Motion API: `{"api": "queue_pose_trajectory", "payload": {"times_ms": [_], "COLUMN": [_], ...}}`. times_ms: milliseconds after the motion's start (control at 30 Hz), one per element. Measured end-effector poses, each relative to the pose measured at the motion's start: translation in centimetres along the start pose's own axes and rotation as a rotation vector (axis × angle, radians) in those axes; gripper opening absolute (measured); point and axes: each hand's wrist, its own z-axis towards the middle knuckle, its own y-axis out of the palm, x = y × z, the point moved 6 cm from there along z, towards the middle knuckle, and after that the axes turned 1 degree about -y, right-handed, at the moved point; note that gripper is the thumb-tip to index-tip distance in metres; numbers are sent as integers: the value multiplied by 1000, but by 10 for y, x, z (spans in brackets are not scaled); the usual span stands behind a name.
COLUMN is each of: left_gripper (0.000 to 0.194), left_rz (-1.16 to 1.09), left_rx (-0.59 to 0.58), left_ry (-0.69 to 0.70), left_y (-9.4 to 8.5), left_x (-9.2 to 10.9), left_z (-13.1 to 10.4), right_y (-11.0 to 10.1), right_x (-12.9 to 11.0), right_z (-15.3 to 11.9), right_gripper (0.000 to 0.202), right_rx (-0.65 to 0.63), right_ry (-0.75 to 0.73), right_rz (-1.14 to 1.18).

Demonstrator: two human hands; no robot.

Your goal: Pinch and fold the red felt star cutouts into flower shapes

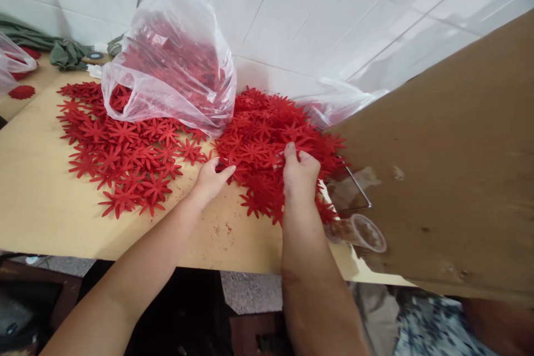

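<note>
Two heaps of red star-shaped petal pieces lie on the tan table, a left heap point(125, 150) and a right heap point(258, 133). My left hand point(212, 178) is at the near left edge of the right heap, thumb and fingers apart, with nothing seen between them. Over the right heap, my right hand point(298, 169) has its thumb pressed against its bent fingers; what it pinches, if anything, is too small to make out. A clear plastic bag point(175, 67) full of red pieces stands behind, between the heaps.
A brown board point(442, 167) rises on the right, with a clear plastic cup point(362, 232) lying against it. Another plastic bag point(334, 103) is behind the right heap. Green cloth point(69, 53) lies at the back left. A person's patterned clothing point(434, 325) shows at the lower right.
</note>
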Motion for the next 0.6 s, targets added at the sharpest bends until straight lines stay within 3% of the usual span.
{"api": "queue_pose_trajectory", "payload": {"times_ms": [100,233,300,500,600], "left_gripper": [12,8,8,9,9], "left_rz": [-9,11,5,-13,-11], "left_rx": [3,17,13,11,18], "left_ry": [-4,-14,-13,-14,-15], "left_y": [0,0,0,0,0], "left_x": [2,2,2,1,2], "left_z": [-1,-1,0,0,0], "right_y": [1,13,15,7,4], "right_x": [-2,3,6,11,11], "right_z": [1,-6,-7,2,5], "right_gripper": [40,37,38,34,39], "right_rx": [-11,-183,-204,-87,-27], "right_ry": [59,248,275,118,128], "right_rz": [94,288,330,185,117]}}
